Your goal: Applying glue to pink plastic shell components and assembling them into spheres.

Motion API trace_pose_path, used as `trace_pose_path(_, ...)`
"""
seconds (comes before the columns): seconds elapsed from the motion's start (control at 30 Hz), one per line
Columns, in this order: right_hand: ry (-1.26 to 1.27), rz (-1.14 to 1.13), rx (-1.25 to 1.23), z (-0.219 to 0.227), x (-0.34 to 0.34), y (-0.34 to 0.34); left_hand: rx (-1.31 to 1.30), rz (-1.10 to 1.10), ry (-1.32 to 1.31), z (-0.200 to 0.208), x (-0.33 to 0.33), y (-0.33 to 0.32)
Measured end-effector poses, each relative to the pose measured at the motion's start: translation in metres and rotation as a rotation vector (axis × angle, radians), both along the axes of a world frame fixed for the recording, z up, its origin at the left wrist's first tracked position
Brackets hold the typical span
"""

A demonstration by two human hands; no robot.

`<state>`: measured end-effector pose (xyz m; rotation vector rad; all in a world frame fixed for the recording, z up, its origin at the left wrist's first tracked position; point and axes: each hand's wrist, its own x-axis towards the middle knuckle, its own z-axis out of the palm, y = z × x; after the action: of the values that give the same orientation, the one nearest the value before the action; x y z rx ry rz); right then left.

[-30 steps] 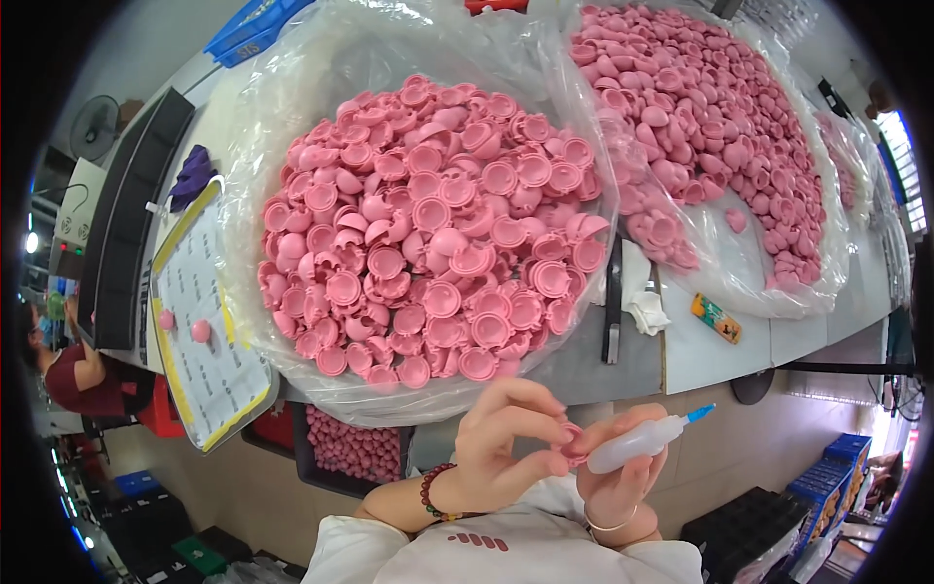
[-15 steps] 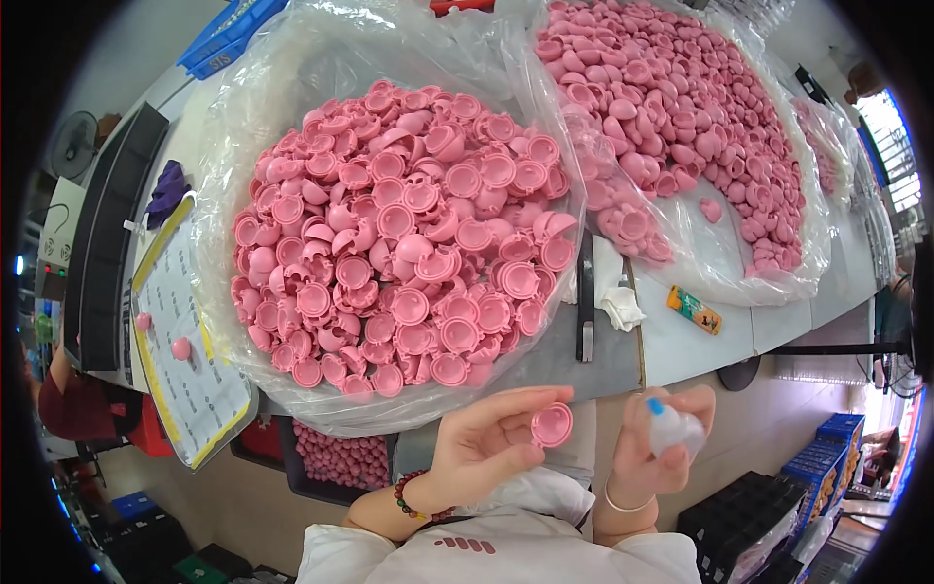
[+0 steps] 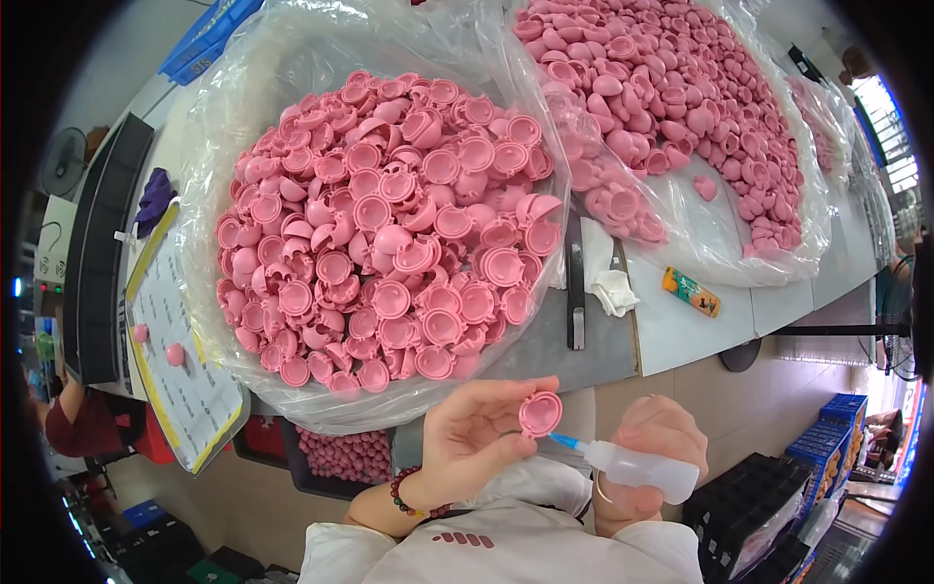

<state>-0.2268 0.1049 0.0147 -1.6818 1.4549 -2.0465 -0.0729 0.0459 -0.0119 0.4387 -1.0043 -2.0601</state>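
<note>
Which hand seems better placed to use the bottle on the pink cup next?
Probably the right hand: it grips the bottle, whose blue tip points toward the pink cup in the left hand.

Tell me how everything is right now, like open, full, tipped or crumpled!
Pink cup: hollow side showing
Bottle: tipped sideways, blue tip close to the cup, touching unclear
Left hand: holding the cup
Right hand: gripping the bottle
Left bag: open, heaped with pink pieces
Bin: open, holding many pink balls
Tissue: crumpled
Purple cloth: bunched up
</note>
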Motion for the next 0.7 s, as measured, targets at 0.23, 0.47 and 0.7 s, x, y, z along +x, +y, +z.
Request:
trace_pose_path(0.23,0.039,-0.032,0.086,0.0018,0.0018,-0.0006,0.019,-0.013,0.01,0.0019,-0.0012,-0.0006)
trace_pose_path(0.47,-0.03,-0.115,0.005,-0.0034,0.0049,-0.0035,-0.01,-0.012,0.013,-0.0006,0.0001,-0.0009)
trace_pose_path(0.7,0.008,-0.09,0.051,-0.0026,0.0036,-0.0022,-0.022,-0.015,0.012,0.0005,0.0007,-0.0013)
